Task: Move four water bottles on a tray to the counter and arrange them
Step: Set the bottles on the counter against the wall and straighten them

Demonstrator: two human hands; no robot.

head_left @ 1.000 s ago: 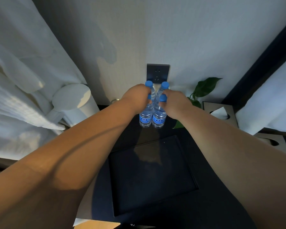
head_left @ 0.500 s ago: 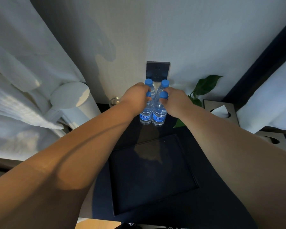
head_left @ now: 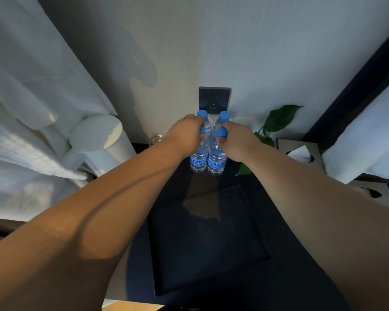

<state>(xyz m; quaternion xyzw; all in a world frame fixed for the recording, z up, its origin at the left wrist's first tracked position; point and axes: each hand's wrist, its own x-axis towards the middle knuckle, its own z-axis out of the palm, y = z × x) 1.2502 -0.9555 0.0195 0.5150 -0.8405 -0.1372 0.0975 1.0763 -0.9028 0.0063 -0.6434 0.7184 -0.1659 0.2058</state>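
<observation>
Several clear water bottles with blue caps and blue labels stand tightly grouped on the dark counter [head_left: 301,265] against the back wall. The near left bottle [head_left: 198,161] and near right bottle [head_left: 216,163] show their labels; of the two behind them only caps and shoulders show, a far left cap [head_left: 202,113] and a far right cap [head_left: 224,115]. My left hand [head_left: 183,134] is closed around the left bottles' necks. My right hand [head_left: 238,140] grips the right ones. A dark rectangular tray [head_left: 207,241] lies bare in front of the group.
A black wall socket [head_left: 214,99] is just behind the bottles. A green plant [head_left: 278,118] and a tissue box [head_left: 301,153] stand to the right. At the left are a white round lamp [head_left: 97,133], a small glass [head_left: 155,139] and white curtains.
Both hands stay closed on the bottles at the back of the counter. The group has barely shifted; the view has edged slightly.
</observation>
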